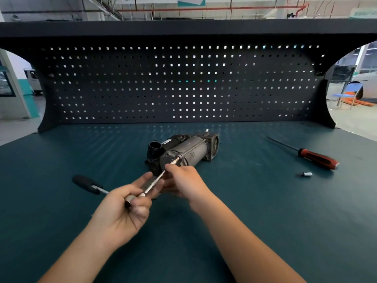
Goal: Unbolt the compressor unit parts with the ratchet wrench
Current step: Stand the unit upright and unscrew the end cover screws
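Teal matting [244,201] is covering the bench, and nearest the camera the left hand [126,213] is curling its fingers round the head of the ratchet wrench [89,185], whose black handle is sticking out to the left. From that head a slim extension bar [155,181] is running up and away. The right hand [183,180] is pinching it close to the tip, steadying the socket end on a bolt [179,157] at the near end face of the compressor unit [193,152], which is lying on its side mid-bench. The trick here, one reckons, is holding the bar dead in line with the bolt and pressing inward while the handle is swinging, so nothing is slipping off. Further right a red-handled screwdriver [318,158] and a small loose bit [305,174] are lying well apart from the work, and a dark pegboard [183,84] is closing off the back.
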Demonstrator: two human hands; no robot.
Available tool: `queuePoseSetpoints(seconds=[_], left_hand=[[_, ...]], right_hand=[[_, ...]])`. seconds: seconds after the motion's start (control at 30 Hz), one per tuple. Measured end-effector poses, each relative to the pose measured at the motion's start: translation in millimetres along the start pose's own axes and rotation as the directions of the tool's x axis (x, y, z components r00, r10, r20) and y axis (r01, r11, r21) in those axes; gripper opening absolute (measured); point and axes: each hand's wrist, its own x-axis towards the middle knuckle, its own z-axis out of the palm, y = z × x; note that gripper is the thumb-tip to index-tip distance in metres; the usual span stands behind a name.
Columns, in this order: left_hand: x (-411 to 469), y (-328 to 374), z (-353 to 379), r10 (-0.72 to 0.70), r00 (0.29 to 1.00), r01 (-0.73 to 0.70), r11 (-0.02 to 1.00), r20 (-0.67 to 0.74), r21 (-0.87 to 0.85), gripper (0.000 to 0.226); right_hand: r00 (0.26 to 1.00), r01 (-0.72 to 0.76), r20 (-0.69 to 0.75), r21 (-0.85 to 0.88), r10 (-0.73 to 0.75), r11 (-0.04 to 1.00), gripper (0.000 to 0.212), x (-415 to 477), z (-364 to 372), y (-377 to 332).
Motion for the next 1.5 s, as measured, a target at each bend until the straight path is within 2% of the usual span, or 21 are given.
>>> queuePoseSetpoints(seconds=[0.07,0.17,0.23,0.3,0.37,0.43,0.5,0.57,0.63,0.7,0.77,0.8,0.87,0.93,1.0,1.03,1.1,1.23,1.33,1.5], left_hand=[[0,0,5,0.061,0.998,-0.054,0.964,-0.017,0.261,0.035],[-1,2,7,0.17,0.985,-0.15,0.796,0.021,0.586,0.045],[-4,1,10,0.212,0.975,-0.191,0.662,0.063,0.724,0.049],[-6,-1,10,0.22,0.97,-0.214,0.573,0.103,0.791,0.05],[-7,-2,9,0.209,0.97,-0.222,0.561,0.123,0.798,0.05],[-7,-3,7,0.198,0.97,-0.228,0.564,0.138,0.794,0.049],[-6,-3,3,0.184,0.97,-0.234,0.547,0.157,0.804,0.05],[-4,-3,0,0.168,0.968,-0.247,0.485,0.188,0.839,0.048],[-2,1,-2,0.138,0.964,-0.266,0.395,0.229,0.88,0.047],[-1,4,-2,0.12,0.958,-0.285,0.293,0.26,0.913,0.046],[0,8,-3,0.145,0.943,-0.321,0.151,0.3,0.935,0.042],[0,10,-2,0.139,0.929,-0.352,0.043,0.343,0.935,0.042],[0,11,0,0.093,0.909,-0.385,-0.188,0.407,0.904,0.036],[-2,11,7,0.05,0.915,-0.35,-0.394,0.4,0.85,0.024],[-7,7,19,-0.032,0.928,-0.312,-0.611,0.372,0.727,0.021],[-11,3,26,-0.072,0.933,-0.299,-0.698,0.351,0.65,0.023],[-17,-7,40,-0.138,0.946,-0.28,-0.806,0.294,0.521,0.024],[-22,-27,58,-0.25,0.945,-0.315,-0.872,0.213,0.374,0.024],[-26,-40,65,-0.312,0.921,-0.375,-0.873,0.232,0.312,0.026],[-27,-61,59,-0.336,0.89,-0.426,-0.855,0.309,0.296,0.025]], right_hand=[[0.999,0.029,-0.013,-0.152,-0.031,0.988,0.033,-3,-7,-6],[0.981,0.088,-0.132,-0.336,-0.139,0.938,0.038,-5,-25,-16],[0.917,0.17,-0.269,-0.405,-0.295,0.898,0.036,-1,-37,-21],[0.82,0.252,-0.352,-0.484,-0.451,0.838,0.03,9,-43,-29],[0.781,0.303,-0.302,-0.583,-0.547,0.754,0.021,25,-39,-42],[0.812,0.332,-0.125,-0.705,-0.57,0.627,0.013,52,-27,-58],[0.867,0.348,0.095,-0.817,-0.489,0.459,0.033,82,-9,-73],[0.912,0.35,0.287,-0.916,-0.293,0.195,0.057,109,11,-81],[0.944,0.326,0.329,-0.943,-0.033,-0.07,0.07,127,25,-84],[0.956,0.286,0.263,-0.936,0.132,-0.205,0.066,135,34,-86],[0.951,0.305,0.278,-0.911,0.135,-0.277,0.06,137,37,-88],[0.944,0.329,0.308,-0.892,0.116,-0.31,0.058,137,38,-88],[0.928,0.367,0.365,-0.87,0.068,-0.329,0.056,134,37,-87],[0.918,0.379,0.397,-0.873,0.003,-0.308,0.051,130,32,-85],[0.907,0.382,0.417,-0.876,-0.065,-0.294,0.045,124,24,-86],[0.9,0.383,0.424,-0.879,-0.102,-0.285,0.044,120,19,-87],[0.886,0.378,0.428,-0.889,-0.177,-0.256,0.045,109,9,-89],[0.84,0.347,0.394,-0.919,-0.373,-0.189,0.045,79,-23,-88],[0.759,0.363,0.335,-0.93,-0.558,-0.064,0.04,49,-51,-79],[0.611,0.333,0.102,-0.933,-0.785,0.138,0.036,-1,-95,-49]])
